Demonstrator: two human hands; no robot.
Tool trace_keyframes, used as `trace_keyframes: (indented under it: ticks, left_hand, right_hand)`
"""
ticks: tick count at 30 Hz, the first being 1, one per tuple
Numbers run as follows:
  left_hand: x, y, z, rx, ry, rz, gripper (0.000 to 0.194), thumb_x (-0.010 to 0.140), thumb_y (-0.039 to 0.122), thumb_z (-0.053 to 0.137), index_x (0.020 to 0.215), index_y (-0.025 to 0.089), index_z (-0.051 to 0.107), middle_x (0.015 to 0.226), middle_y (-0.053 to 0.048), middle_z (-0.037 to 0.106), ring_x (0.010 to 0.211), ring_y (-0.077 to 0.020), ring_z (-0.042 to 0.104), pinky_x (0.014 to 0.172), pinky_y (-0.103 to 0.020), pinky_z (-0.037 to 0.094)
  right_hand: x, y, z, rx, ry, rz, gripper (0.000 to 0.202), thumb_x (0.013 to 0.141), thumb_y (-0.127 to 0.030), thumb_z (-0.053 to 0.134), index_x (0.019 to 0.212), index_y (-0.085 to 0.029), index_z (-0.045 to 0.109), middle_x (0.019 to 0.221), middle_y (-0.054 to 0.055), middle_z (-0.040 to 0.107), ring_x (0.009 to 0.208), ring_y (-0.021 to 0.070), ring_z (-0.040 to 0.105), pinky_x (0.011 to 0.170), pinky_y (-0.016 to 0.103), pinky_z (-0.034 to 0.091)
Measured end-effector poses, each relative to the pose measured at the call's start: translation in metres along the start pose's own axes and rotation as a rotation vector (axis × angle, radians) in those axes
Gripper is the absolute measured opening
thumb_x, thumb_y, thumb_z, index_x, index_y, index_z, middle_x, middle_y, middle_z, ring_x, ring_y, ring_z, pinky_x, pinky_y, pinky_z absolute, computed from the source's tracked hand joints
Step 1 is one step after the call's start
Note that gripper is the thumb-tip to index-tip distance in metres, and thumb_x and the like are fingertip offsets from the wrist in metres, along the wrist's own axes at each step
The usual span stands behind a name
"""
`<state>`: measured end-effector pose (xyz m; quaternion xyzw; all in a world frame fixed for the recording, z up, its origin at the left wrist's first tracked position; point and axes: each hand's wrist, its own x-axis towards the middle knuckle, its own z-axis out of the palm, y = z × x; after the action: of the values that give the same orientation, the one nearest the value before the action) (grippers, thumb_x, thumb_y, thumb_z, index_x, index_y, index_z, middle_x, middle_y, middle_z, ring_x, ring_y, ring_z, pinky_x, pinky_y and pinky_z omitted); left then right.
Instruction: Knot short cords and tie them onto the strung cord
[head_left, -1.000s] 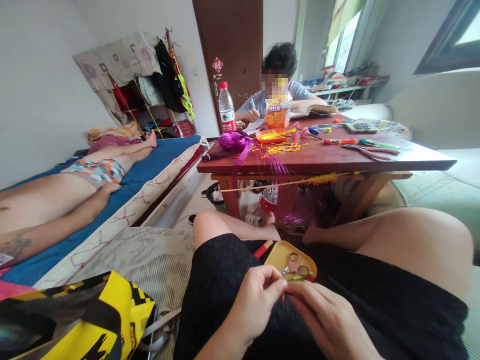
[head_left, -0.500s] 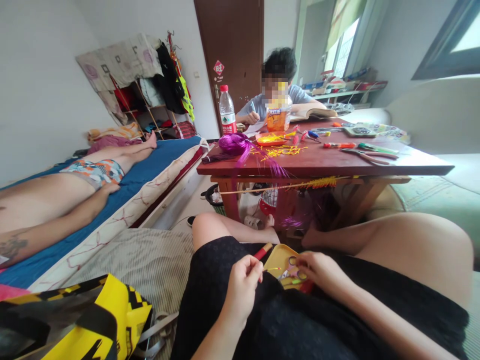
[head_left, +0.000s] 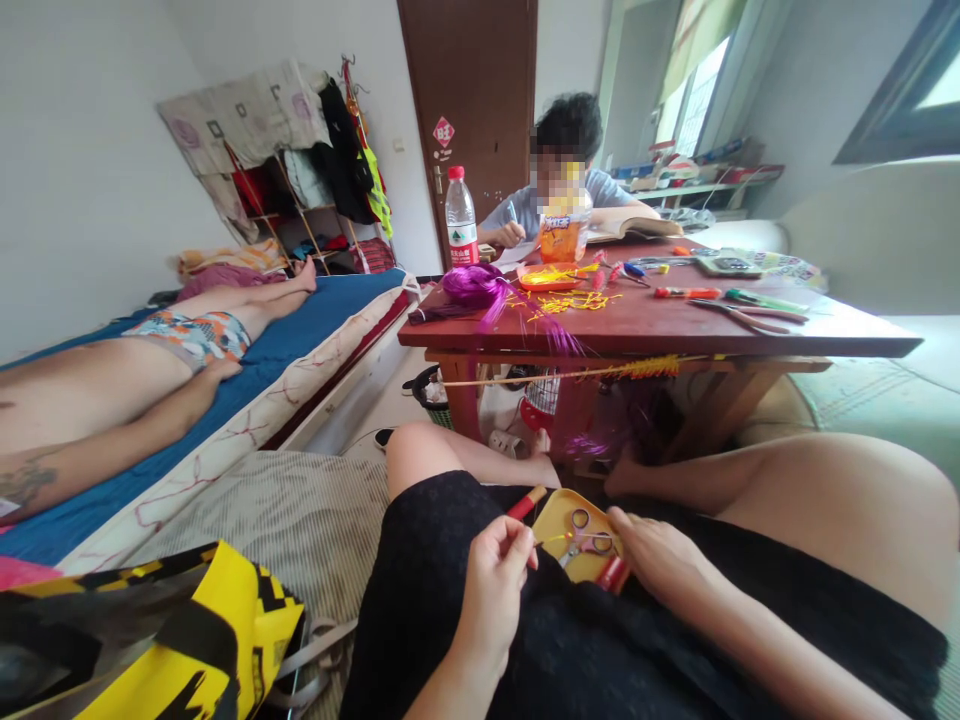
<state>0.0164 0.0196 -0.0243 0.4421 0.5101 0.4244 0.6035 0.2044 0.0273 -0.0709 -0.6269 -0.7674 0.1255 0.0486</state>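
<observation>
My left hand [head_left: 501,575] is closed in a pinch on a thin yellow strand [head_left: 553,539] above my lap. To the right, my right hand [head_left: 654,550] has its fingers pressed together at the right edge of a yellow tray [head_left: 555,508]; what it holds, if anything, is too fine to tell. Inside the tray lie pink-handled scissors [head_left: 579,538] and a red spool [head_left: 612,574]. A red stick-like tube [head_left: 526,502] rests at the tray's left edge.
A red-brown table [head_left: 645,325] ahead bears purple strands [head_left: 474,288], yellow pieces, pliers [head_left: 750,316] and bottles. A person [head_left: 566,130] writes behind it. Another person lies on the bed [head_left: 330,305]. A yellow-black bag [head_left: 225,620] is at lower left.
My right hand has moved slightly right and down, away from the scissors, uncovering them and the red spool. My left hand still pinches the strand. The view has shifted a little.
</observation>
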Motion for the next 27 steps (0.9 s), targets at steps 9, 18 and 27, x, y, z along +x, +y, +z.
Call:
trace_keyframes:
  ticks: [9, 18, 27]
  left_hand:
    - [-0.007, 0.0, 0.007, 0.008, -0.064, -0.006, 0.03, 0.07, 0.044, 0.058, 0.066, 0.014, 0.053, 0.054, 0.004, 0.049, 0.042, -0.0049, 0.031, 0.043, -0.019, 0.02]
    - [-0.011, -0.003, 0.011, 0.085, -0.106, -0.149, 0.03, 0.063, 0.042, 0.064, 0.062, 0.012, 0.06, 0.05, 0.002, 0.053, 0.043, -0.0068, 0.035, 0.044, -0.021, 0.022]
    - [-0.01, -0.003, 0.012, 0.109, -0.167, -0.139, 0.019, 0.066, 0.032, 0.052, 0.059, 0.014, 0.052, 0.046, 0.003, 0.047, 0.038, -0.0051, 0.03, 0.039, -0.02, 0.018]
  right_hand:
    - [-0.024, -0.054, -0.022, 1.503, 0.13, 0.218, 0.034, 0.068, -0.049, 0.063, 0.068, -0.015, 0.057, 0.047, -0.007, 0.041, 0.04, 0.0057, 0.031, 0.039, 0.018, 0.024]
    - [-0.035, -0.056, -0.019, 0.582, 0.341, -0.14, 0.026, 0.081, -0.02, 0.038, 0.079, -0.018, 0.064, 0.071, 0.006, 0.065, 0.063, 0.018, 0.061, 0.059, 0.026, 0.047]
    - [-0.036, -0.058, -0.01, 0.53, 0.562, -0.152, 0.023, 0.083, -0.018, 0.037, 0.082, -0.018, 0.059, 0.072, 0.006, 0.066, 0.063, 0.0167, 0.064, 0.058, 0.023, 0.05]
